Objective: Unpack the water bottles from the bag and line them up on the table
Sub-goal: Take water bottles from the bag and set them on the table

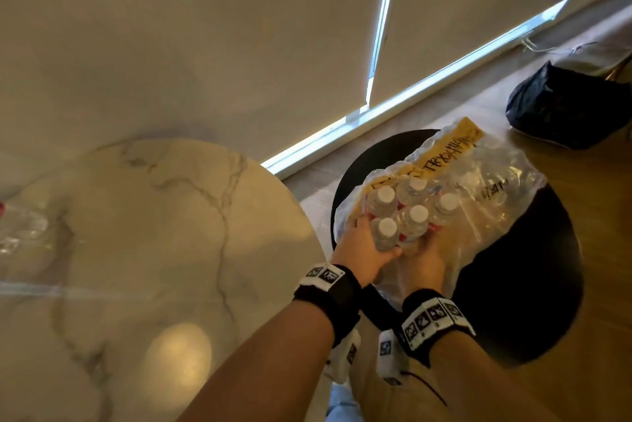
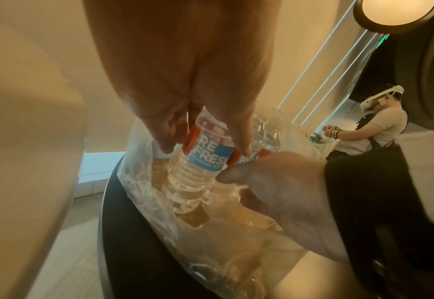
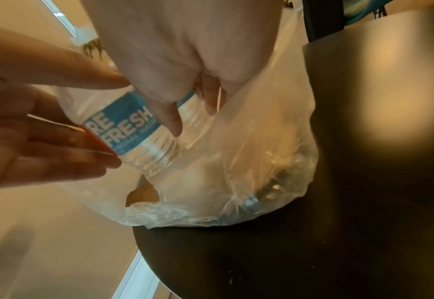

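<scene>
Both hands, left hand (image 1: 362, 250) and right hand (image 1: 422, 262), curl around the water bottles (image 1: 410, 213) inside the thin plastic bag (image 1: 496, 203). They look heavy and slippery; grip each by its labelled middle.

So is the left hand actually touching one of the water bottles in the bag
Touching. The left wrist view shows the left hand with fingers and thumb wrapped around a water bottle at its blue label, above the clear plastic bag.

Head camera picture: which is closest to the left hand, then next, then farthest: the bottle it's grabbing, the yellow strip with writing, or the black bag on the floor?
From the left hand:
1. Bottle, in its grip.
2. Yellow strip, up on the plastic bag.
3. Black bag, far right on the floor.
</scene>
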Action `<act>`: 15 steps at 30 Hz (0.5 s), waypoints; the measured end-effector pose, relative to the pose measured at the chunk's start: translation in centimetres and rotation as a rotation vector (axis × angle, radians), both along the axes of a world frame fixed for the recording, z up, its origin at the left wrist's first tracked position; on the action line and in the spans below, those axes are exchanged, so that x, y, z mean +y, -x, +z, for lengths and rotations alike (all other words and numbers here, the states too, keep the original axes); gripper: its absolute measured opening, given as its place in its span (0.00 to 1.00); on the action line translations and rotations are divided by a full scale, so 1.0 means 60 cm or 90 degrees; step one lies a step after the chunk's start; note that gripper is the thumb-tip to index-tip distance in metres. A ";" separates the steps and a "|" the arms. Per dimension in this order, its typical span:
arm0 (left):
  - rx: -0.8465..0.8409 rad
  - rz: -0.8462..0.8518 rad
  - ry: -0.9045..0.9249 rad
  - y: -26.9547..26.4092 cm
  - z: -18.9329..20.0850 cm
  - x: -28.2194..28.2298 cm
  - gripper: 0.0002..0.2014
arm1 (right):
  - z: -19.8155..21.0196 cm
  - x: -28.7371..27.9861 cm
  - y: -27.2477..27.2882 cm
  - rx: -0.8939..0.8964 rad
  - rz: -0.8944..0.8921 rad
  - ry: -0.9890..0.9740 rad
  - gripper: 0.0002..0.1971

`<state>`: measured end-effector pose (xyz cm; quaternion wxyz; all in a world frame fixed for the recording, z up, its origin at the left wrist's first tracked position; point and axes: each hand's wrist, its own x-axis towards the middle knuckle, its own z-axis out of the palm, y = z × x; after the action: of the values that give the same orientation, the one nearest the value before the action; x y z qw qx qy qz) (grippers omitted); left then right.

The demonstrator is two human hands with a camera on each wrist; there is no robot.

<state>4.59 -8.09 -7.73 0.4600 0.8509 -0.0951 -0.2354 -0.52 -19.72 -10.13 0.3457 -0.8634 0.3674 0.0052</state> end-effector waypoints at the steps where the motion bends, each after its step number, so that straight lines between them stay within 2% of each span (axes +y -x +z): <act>1: 0.010 0.009 -0.010 -0.003 -0.006 -0.003 0.49 | -0.008 -0.001 -0.004 -0.006 -0.040 -0.027 0.26; 4: 0.031 0.011 -0.007 -0.006 -0.017 -0.002 0.48 | -0.017 -0.002 -0.008 -0.036 -0.127 -0.058 0.27; 7: 0.030 -0.008 0.005 -0.008 -0.019 0.007 0.48 | -0.027 0.003 -0.007 -0.035 -0.118 -0.041 0.28; 10: 0.046 -0.013 0.016 -0.007 -0.008 0.021 0.49 | -0.034 0.007 -0.001 -0.012 -0.056 0.030 0.38; 15: 0.015 -0.008 0.045 0.020 0.043 0.073 0.37 | -0.007 0.011 0.008 -0.015 -0.017 -0.023 0.32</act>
<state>3.39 -3.74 -5.17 0.4895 0.8305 -0.1036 -0.2446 -1.01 -19.06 -10.57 0.3658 -0.8521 0.3743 -0.0030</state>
